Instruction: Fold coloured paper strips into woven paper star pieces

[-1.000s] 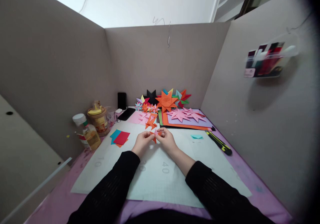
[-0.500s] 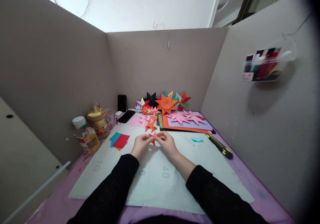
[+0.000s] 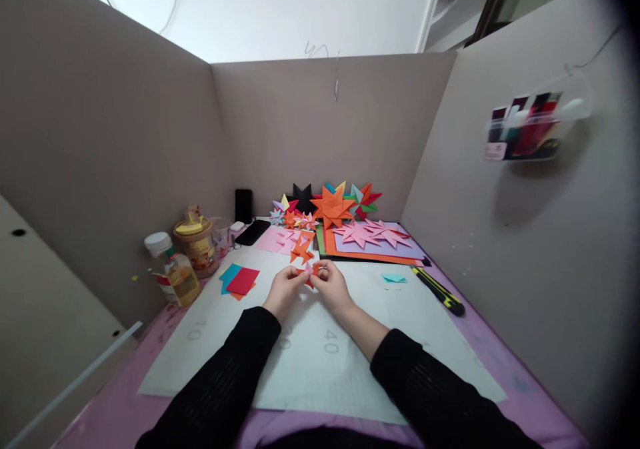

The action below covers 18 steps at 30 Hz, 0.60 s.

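The left hand (image 3: pixel 284 291) and right hand (image 3: pixel 334 287) pinch one orange-and-pink folded paper (image 3: pixel 309 269). Just beyond lie orange folded pieces (image 3: pixel 302 249).

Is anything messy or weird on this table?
Yes: the pink tablecloth has dark reddish blotches at left, near the white-capped bottle, and a greyish smudge at right. They look odd against plain pink; I can't tell what made them.

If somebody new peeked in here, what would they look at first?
Probably the big orange paper star, standing near the back wall among other bright stars. Next, perhaps the left hand and right hand, holding a small pink and orange folded paper over the white mat.
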Available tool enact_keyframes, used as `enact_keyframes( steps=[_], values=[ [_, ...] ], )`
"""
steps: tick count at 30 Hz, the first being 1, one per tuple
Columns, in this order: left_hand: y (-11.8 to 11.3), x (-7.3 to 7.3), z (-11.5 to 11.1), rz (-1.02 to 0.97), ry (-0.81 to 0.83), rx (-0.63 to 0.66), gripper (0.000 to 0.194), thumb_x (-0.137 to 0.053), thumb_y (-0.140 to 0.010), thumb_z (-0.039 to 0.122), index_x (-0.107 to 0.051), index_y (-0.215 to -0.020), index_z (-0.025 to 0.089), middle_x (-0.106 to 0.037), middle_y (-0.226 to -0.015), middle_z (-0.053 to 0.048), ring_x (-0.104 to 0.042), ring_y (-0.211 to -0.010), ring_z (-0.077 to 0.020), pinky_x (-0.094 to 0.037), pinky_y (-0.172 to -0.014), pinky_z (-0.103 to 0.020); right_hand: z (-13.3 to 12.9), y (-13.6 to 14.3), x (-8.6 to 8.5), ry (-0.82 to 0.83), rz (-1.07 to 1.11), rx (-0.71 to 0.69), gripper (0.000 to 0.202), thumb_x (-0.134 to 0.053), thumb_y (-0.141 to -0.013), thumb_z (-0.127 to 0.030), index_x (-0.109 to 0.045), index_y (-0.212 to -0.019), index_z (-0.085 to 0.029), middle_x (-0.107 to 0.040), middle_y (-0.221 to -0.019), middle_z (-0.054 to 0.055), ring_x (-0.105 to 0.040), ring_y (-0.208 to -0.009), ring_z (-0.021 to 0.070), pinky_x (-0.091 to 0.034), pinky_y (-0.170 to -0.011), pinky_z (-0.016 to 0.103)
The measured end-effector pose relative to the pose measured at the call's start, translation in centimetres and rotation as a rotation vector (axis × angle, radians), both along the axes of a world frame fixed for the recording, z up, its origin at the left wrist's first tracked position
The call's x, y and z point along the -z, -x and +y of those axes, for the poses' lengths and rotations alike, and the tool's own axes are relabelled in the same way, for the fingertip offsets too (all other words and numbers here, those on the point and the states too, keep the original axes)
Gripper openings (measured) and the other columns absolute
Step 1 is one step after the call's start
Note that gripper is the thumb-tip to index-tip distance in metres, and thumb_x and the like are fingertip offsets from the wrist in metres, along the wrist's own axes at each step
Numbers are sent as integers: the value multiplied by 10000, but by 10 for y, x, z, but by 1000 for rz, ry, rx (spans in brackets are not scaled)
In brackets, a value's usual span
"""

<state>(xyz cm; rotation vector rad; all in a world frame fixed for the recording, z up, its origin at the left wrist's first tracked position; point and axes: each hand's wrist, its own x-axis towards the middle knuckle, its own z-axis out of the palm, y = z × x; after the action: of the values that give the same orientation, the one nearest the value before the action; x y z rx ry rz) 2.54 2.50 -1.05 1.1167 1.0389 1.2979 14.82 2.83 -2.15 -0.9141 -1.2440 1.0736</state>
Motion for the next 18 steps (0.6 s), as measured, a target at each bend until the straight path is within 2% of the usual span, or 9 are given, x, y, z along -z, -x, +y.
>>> enact_keyframes(
  steps=[3, 6, 10, 13, 18],
  values=[
    [3, -5, -1, 114, -77, -27, 274, -694, -609, 368, -586, -721, 143, -621, -669, -28, -543, -551, -117, -383, -506, -212, 1, -1, -1, 17, 9, 11, 287, -616, -647, -272, -448, -870, -203, -502, -510, -76, -476, -449, 104, -370, -468, 213],
    [10, -12, -2, 322, -300, -134, 309, -689, -619, 301, -635, -904, 193, -633, -905, -60, -575, -697, -148, -429, -581, -237, 2, -4, -2, -5, -8, 34, 277, -607, -654, -251, -454, -880, -207, -513, -530, -71, -490, -479, 109, -388, -500, 221],
    [18, -14, -2, 546, -513, -98, 203, -622, -704, 251, -687, -896, 254, -634, -961, -63, -579, -865, -197, -444, -749, -290, 2, -6, 0, -59, -58, 66, 268, -600, -669, -249, -465, -897, -207, -533, -575, -56, -511, -530, 119, -414, -556, 238],
    [20, -11, -1, 573, -561, -75, 205, -600, -730, 233, -695, -905, 283, -649, -996, -54, -576, -951, -215, -405, -883, -329, 4, -7, 4, -69, -82, 96, 267, -600, -674, -262, -459, -894, -208, -526, -573, -56, -509, -531, 122, -413, -553, 240],
    [21, -6, 0, 621, -595, -39, 237, -591, -747, 239, -682, -958, 295, -641, -1071, -49, -582, -995, -231, -400, -922, -360, 7, -9, 6, -61, -102, 129, 252, -596, -673, -248, -449, -873, -210, -515, -558, -62, -499, -519, 118, -401, -536, 232]
  ],
)
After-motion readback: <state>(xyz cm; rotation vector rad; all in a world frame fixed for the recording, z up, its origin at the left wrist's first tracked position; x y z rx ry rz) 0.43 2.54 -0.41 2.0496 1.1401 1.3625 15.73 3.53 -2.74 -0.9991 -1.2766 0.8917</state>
